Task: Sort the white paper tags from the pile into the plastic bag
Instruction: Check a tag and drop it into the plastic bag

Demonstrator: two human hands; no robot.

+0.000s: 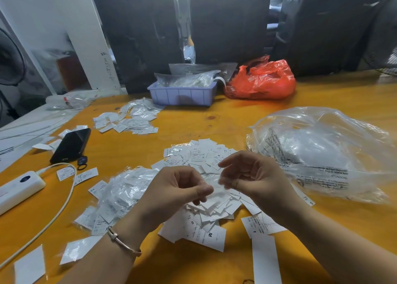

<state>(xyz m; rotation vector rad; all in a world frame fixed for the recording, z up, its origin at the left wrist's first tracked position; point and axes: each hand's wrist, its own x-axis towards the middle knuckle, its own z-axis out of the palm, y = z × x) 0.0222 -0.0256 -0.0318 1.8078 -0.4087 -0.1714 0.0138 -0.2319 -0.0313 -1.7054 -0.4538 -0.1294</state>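
Above the pile of white paper tags [206, 197], the left hand [171, 191] and right hand [251, 176] together pinch one blurred tag [214, 187]; the clear plastic bag [322, 152] lies right of the pile.

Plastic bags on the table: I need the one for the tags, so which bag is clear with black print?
The large clear bag at the right, beside the right hand. Black warning text runs across it; the orange bag at the back is opaque.

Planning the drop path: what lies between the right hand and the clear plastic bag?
In the head view, only bare orange table and a few loose tags separate the right hand from the clear plastic bag at its right.
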